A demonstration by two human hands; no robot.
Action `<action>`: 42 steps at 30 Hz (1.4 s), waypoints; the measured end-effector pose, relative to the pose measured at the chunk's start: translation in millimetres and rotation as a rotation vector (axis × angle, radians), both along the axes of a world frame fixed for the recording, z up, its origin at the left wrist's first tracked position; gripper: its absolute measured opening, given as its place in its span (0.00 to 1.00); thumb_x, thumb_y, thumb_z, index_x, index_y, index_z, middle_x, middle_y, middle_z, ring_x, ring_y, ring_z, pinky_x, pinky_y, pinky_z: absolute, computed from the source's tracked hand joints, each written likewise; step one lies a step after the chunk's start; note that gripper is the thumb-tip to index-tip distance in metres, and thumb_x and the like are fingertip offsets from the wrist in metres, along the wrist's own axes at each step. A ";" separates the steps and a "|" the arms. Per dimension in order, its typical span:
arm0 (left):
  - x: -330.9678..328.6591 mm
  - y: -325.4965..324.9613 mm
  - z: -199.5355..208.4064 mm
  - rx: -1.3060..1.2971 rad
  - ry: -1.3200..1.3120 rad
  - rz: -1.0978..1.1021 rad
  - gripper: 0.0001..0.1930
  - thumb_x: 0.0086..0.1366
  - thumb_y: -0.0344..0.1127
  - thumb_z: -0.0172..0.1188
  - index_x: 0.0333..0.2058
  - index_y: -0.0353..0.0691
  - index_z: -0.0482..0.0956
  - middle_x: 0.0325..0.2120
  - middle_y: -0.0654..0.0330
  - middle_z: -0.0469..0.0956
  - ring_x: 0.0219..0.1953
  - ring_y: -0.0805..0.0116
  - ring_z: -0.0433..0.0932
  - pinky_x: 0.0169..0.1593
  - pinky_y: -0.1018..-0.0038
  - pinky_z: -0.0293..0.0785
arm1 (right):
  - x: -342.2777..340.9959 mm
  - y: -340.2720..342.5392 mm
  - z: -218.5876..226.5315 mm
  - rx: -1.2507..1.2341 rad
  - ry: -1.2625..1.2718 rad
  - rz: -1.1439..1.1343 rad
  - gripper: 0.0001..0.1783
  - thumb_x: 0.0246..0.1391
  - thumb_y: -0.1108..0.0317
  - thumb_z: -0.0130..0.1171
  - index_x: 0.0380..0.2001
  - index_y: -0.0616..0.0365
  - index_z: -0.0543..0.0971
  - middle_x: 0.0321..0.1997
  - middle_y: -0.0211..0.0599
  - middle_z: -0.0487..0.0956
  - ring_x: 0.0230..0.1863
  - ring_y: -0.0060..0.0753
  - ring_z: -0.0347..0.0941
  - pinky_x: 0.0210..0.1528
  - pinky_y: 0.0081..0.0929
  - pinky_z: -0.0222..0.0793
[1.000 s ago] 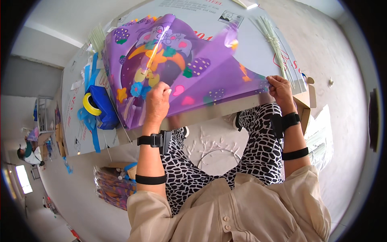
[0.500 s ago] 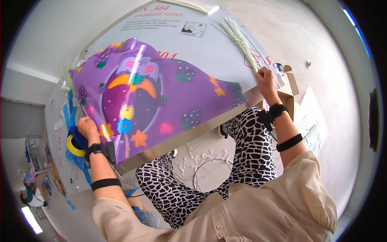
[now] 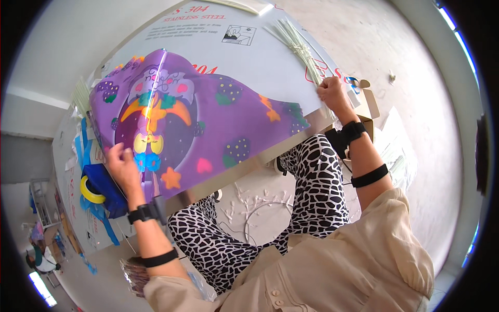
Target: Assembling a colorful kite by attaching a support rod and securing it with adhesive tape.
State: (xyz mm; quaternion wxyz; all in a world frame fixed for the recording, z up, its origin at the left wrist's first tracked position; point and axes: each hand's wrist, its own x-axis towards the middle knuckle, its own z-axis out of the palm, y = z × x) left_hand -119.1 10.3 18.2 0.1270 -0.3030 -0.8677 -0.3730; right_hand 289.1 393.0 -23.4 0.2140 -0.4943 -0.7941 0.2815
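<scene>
A glossy purple sheet [image 3: 213, 132], printed with a moon, stars, hearts and dotted berries, lies rippled over the near part of the table. My left hand [image 3: 123, 165] is over its left edge, fingers bent and apart, with nothing visible in them. Close beside that hand are a blue object [image 3: 108, 190] and a yellow tape roll [image 3: 92, 190]. My right hand [image 3: 335, 96] is closed at the near end of a bundle of thin whitish rods [image 3: 299, 49]; whatever lies inside the fist is hidden. The sheet's right tip ends just short of this hand.
The table [image 3: 189, 39] wears a grey-white printed protective film. An open cardboard box [image 3: 368, 106] stands beyond its right edge, near white plastic wrapping [image 3: 397, 140]. Blue strips [image 3: 86, 151] hang at the left. On the floor between my legs lies a ring with white twigs [image 3: 254, 210].
My left hand has come off the sheet's edge, moving slightly right and opening its fingers. The blue object shows more fully. My right hand stays closed by the rods; the whole view has shifted a little.
</scene>
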 end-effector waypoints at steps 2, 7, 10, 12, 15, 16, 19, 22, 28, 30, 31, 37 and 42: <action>53.2 24.0 -5.2 0.077 -0.118 -0.232 0.07 0.58 0.29 0.56 0.34 0.34 0.77 0.27 0.59 0.77 0.31 0.67 0.76 0.38 0.72 0.72 | -18.7 -36.4 24.3 -0.353 0.200 0.008 0.08 0.42 0.72 0.59 0.17 0.67 0.77 0.15 0.34 0.75 0.16 0.20 0.71 0.21 0.20 0.69; 197.6 58.0 -16.7 0.160 -0.746 -0.524 0.07 0.61 0.28 0.56 0.36 0.30 0.75 0.28 0.59 0.77 0.31 0.75 0.76 0.35 0.79 0.73 | -64.0 -151.0 40.8 -0.847 0.577 0.144 0.05 0.48 0.77 0.57 0.22 0.68 0.76 0.20 0.36 0.76 0.18 0.23 0.72 0.22 0.18 0.73; 249.7 52.8 -25.9 0.173 -0.989 -0.517 0.07 0.64 0.27 0.54 0.38 0.28 0.74 0.27 0.61 0.78 0.28 0.76 0.78 0.29 0.81 0.74 | -79.4 -210.1 23.0 -1.029 0.676 0.127 0.04 0.51 0.78 0.55 0.24 0.66 0.75 0.22 0.37 0.77 0.22 0.23 0.75 0.24 0.17 0.73; 259.2 40.0 -25.2 0.222 -1.107 -0.358 0.05 0.62 0.26 0.55 0.34 0.29 0.75 0.22 0.63 0.77 0.22 0.77 0.76 0.24 0.82 0.71 | -82.7 -232.7 6.5 -1.063 0.713 0.140 0.04 0.51 0.78 0.55 0.24 0.66 0.75 0.22 0.37 0.77 0.22 0.23 0.74 0.24 0.17 0.72; 234.6 15.6 -38.4 0.001 -0.796 -0.323 0.04 0.57 0.25 0.55 0.26 0.31 0.76 0.15 0.62 0.75 0.16 0.78 0.71 0.21 0.80 0.66 | -81.5 -249.8 -9.0 -1.043 0.623 0.221 0.05 0.52 0.76 0.56 0.24 0.66 0.75 0.22 0.34 0.76 0.21 0.20 0.72 0.23 0.16 0.70; 220.0 6.2 -39.3 -0.101 -0.680 -0.328 0.04 0.57 0.26 0.56 0.25 0.32 0.76 0.15 0.63 0.74 0.17 0.79 0.69 0.22 0.79 0.65 | -81.1 -250.8 -4.1 -0.969 0.497 0.250 0.05 0.51 0.75 0.57 0.24 0.66 0.76 0.21 0.32 0.76 0.21 0.19 0.71 0.23 0.17 0.68; 171.5 -16.5 -27.2 -0.271 -0.425 -0.216 0.03 0.55 0.27 0.57 0.26 0.35 0.77 0.14 0.62 0.71 0.21 0.78 0.69 0.27 0.75 0.66 | -75.4 -241.3 3.6 -0.694 0.336 0.286 0.06 0.49 0.73 0.58 0.23 0.66 0.76 0.18 0.34 0.74 0.19 0.21 0.69 0.22 0.22 0.67; 135.9 -24.9 -15.7 -0.308 -0.036 -0.352 0.05 0.46 0.21 0.61 0.24 0.36 0.77 0.24 0.54 0.75 0.33 0.56 0.74 0.34 0.65 0.70 | -75.3 -218.7 -1.0 -0.130 0.350 0.286 0.06 0.45 0.74 0.57 0.28 0.64 0.77 0.26 0.44 0.75 0.27 0.45 0.73 0.31 0.34 0.69; 118.7 -21.0 -18.3 -0.269 -0.005 -0.411 0.07 0.45 0.18 0.60 0.24 0.36 0.76 0.24 0.56 0.75 0.31 0.57 0.73 0.33 0.66 0.70 | -100.2 -185.4 -2.3 0.452 0.240 0.480 0.10 0.43 0.73 0.58 0.32 0.56 0.80 0.35 0.36 0.76 0.41 0.42 0.70 0.44 0.35 0.66; 118.8 -20.7 -16.5 -0.209 -0.008 -0.433 0.07 0.45 0.18 0.59 0.25 0.37 0.77 0.23 0.57 0.74 0.30 0.58 0.73 0.33 0.66 0.70 | -107.7 -181.1 -5.5 0.426 0.041 0.550 0.07 0.43 0.70 0.57 0.29 0.53 0.79 0.32 0.32 0.75 0.43 0.39 0.68 0.44 0.34 0.64; 119.0 -20.4 -15.1 -0.212 -0.012 -0.431 0.07 0.45 0.18 0.59 0.25 0.37 0.77 0.23 0.57 0.74 0.30 0.58 0.73 0.33 0.66 0.70 | -111.2 -179.0 -4.8 0.422 0.040 0.553 0.07 0.43 0.70 0.57 0.29 0.53 0.79 0.32 0.32 0.75 0.43 0.39 0.68 0.44 0.34 0.64; 118.9 -22.2 -11.5 -0.346 -0.007 -0.332 0.07 0.45 0.18 0.59 0.23 0.35 0.74 0.23 0.57 0.74 0.30 0.57 0.73 0.33 0.66 0.69 | -118.4 -187.4 -11.8 0.530 -0.036 0.635 0.02 0.42 0.69 0.57 0.21 0.53 0.75 0.28 0.29 0.73 0.38 0.37 0.69 0.38 0.34 0.65; 120.2 -26.4 -18.2 -0.353 -0.086 -0.403 0.06 0.44 0.17 0.58 0.21 0.33 0.71 0.25 0.55 0.74 0.33 0.56 0.74 0.34 0.65 0.70 | -112.1 -205.8 -24.4 0.350 0.201 0.562 0.01 0.43 0.70 0.57 0.22 0.51 0.77 0.28 0.31 0.73 0.34 0.38 0.71 0.37 0.33 0.66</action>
